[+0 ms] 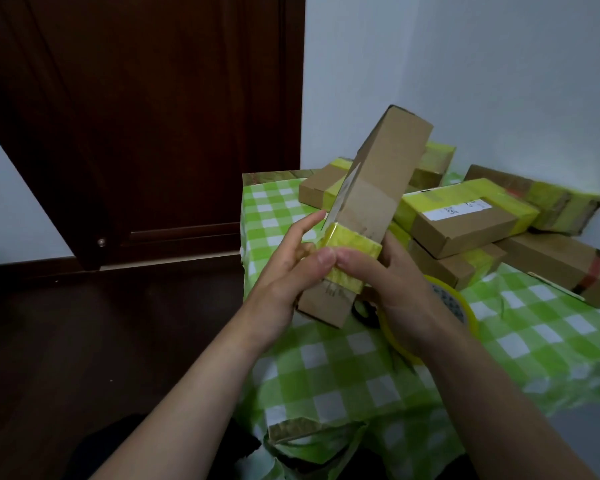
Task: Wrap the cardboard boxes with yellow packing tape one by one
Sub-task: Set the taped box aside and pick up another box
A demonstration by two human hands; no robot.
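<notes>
A long cardboard box (378, 181) stands tilted above the table, its upper end leaning away to the right. A band of yellow tape (352, 249) goes round its lower part. My left hand (291, 268) holds the box from the left, thumb pressed on the tape, fingers stretched along the side. My right hand (392, 282) grips the box from the right, with fingers curled over the yellow band. The yellow tape roll (459, 308) lies on the table under my right wrist, partly hidden.
Several taped cardboard boxes (465, 216) are piled at the back right of the table with the green checked cloth (343, 368). Another box (568, 268) with red tape lies to the right. A dark wooden door (136, 126) stands at left above a dark floor.
</notes>
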